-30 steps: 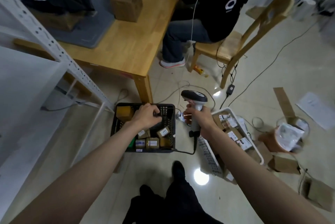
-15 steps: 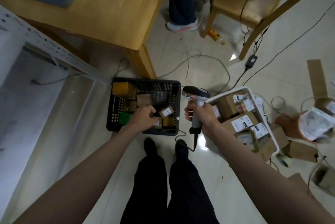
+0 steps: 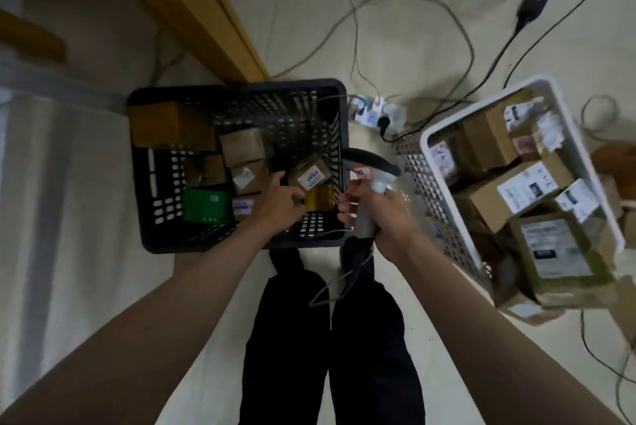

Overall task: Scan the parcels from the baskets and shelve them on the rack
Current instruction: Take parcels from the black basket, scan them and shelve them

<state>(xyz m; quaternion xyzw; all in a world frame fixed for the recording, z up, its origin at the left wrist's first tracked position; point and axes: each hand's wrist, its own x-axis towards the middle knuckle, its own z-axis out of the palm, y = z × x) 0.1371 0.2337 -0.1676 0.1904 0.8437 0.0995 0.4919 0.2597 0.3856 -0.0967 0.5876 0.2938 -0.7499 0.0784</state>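
Two hands busy: my left [image 3: 280, 199] pinches a parcel [image 3: 311, 178] inside the black basket [image 3: 237, 97], right [image 3: 385, 218] grips the scanner [image 3: 373, 171] beside it (a corner pinch may slip).

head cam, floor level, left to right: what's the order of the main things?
Black basket → green parcel → left hand on the small labelled parcel → scanner in the right hand → white basket of labelled boxes.
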